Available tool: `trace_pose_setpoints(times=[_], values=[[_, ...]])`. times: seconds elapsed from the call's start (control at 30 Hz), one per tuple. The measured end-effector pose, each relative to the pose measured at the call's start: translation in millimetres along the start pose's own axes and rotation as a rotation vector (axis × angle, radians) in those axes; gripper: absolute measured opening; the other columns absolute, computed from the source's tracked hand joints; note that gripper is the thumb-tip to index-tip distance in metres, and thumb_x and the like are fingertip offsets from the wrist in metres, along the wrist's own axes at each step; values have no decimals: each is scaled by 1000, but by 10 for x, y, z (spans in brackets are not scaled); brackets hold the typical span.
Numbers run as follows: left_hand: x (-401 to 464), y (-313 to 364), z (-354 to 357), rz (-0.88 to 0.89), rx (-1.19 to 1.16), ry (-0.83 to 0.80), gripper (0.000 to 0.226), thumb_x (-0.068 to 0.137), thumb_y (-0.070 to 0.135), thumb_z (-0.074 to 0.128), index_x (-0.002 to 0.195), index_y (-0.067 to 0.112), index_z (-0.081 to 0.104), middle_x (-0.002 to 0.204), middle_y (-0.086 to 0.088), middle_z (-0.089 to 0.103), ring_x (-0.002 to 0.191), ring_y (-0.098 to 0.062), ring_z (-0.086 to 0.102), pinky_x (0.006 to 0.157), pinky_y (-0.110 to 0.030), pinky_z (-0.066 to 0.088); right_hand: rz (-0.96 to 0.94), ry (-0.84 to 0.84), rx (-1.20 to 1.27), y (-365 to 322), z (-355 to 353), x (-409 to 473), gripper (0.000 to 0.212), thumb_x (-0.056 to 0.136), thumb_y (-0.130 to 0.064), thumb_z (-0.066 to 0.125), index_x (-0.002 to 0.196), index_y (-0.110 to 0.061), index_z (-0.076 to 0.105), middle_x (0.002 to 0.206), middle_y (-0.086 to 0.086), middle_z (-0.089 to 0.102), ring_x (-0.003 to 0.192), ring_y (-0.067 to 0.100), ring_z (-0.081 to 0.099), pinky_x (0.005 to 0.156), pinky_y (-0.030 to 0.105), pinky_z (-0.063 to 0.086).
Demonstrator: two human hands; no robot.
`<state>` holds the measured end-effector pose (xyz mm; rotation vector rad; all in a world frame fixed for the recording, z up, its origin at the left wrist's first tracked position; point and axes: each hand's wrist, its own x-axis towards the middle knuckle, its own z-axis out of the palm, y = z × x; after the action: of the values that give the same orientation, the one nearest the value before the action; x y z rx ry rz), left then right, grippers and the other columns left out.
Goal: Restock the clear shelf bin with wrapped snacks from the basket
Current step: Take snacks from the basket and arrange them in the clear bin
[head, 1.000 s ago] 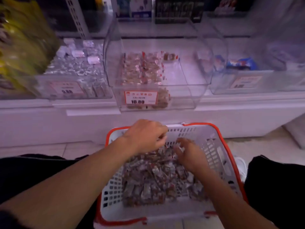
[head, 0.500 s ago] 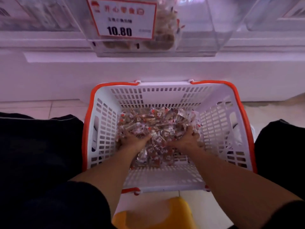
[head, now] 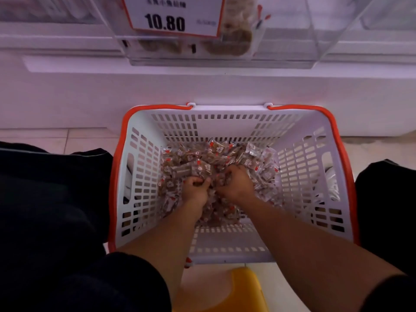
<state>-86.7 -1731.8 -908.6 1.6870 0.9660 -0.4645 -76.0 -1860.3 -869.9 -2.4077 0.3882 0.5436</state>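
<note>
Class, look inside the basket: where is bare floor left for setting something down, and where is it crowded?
Bare basket floor shows only along the near wall, below the snacks. The middle and far end are crowded: snacks fill them, with the left hand and right hand dug in.

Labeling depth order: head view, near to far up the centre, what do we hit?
Yellow stool → near wall of basket → left hand and right hand gripping wrapped snacks → white shelf base → price tag on clear bin.
</note>
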Motion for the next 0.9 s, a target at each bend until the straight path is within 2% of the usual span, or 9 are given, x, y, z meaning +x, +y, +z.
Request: trace_pose_setpoints(times=[0.07, 0.13, 0.3, 0.43, 0.53, 0.63, 0.7, 0.77, 0.9], values=[[-3, 25, -57, -16, -20, -23, 20, 82, 25, 81, 79, 22, 61, 99, -11, 73, 80, -21, 65, 78, -40, 58, -38, -47, 93, -11, -71, -20, 26, 64, -20, 83, 78, -18, 62, 91, 0, 55, 75, 11, 59, 67, 26, 47], [-19, 53, -116, -48, -42, -51, 27, 76, 24, 86, 88, 21, 63, 103, -9, 72, 89, -25, 67, 85, -45, 58, -64, -138, 194, 9, -137, -58, 30, 62, -5, 85, 66, -17, 58, 73, -3, 59, 62, -1, 55, 61, 23, 48], [-156, 132, -268, -124, -113, -11, 89, 55, 21, 98, 128, 18, 48, 127, -6, 56, 109, -30, 60, 87, -49, 57, 233, -243, 527, 70, -216, -252, 31, 68, 17, 75, 83, -3, 57, 67, 12, 58, 46, 16, 57, 39, 28, 53], [-249, 249, -458, -366, -221, -305, 41, 65, 27, 92, 100, 13, 74, 127, -9, 63, 102, -25, 63, 65, -33, 58, 407, -295, 836, 28, -336, -411, 27, 78, 16, 66, 89, -5, 54, 76, 19, 65, 50, 22, 62, 47, 33, 57], [-357, 393, -553, -370, -282, -427, 18, 84, 26, 78, 99, 17, 72, 131, -10, 59, 107, -29, 61, 63, -35, 59, 391, -387, 869, -115, -598, -440, 8, 85, 5, 56, 83, -2, 58, 63, 11, 63, 51, 18, 52, 41, 23, 42], [-560, 774, -622, -253, -242, -541, 23, 96, 26, 63, 116, 14, 61, 126, -15, 58, 105, -33, 67, 70, -47, 60, 248, -509, 844, -340, -1023, -474, 13, 92, -5, 54, 81, -6, 62, 61, 3, 57, 49, 11, 42, 42, 19, 32], [-770, 1148, -708, -141, -140, -667, 25, 101, 28, 55, 118, 11, 61, 108, -14, 69, 86, -26, 74, 71, -46, 60, 122, -627, 868, -558, -1395, -536, 12, 92, -6, 55, 85, -10, 63, 67, 3, 56, 49, 10, 40, 42, 19, 29], [-1024, 1579, -835, -67, -43, -797, 29, 103, 32, 48, 113, 9, 62, 84, -10, 71, 69, -22, 71, 68, -41, 59, -2, -762, 923, -826, -1815, -624, 11, 89, -3, 56, 90, -14, 59, 77, 7, 54, 50, 10, 42, 42, 18, 30], [-1653, 2353, -1154, 70, -24, -1000, 34, 103, 39, 45, 116, 11, 57, 86, -11, 59, 62, -18, 53, 48, -24, 49, -337, -869, 947, -1413, -2658, -963, 18, 83, -4, 62, 96, -15, 58, 81, 7, 60, 53, 9, 52, 47, 16, 41]])
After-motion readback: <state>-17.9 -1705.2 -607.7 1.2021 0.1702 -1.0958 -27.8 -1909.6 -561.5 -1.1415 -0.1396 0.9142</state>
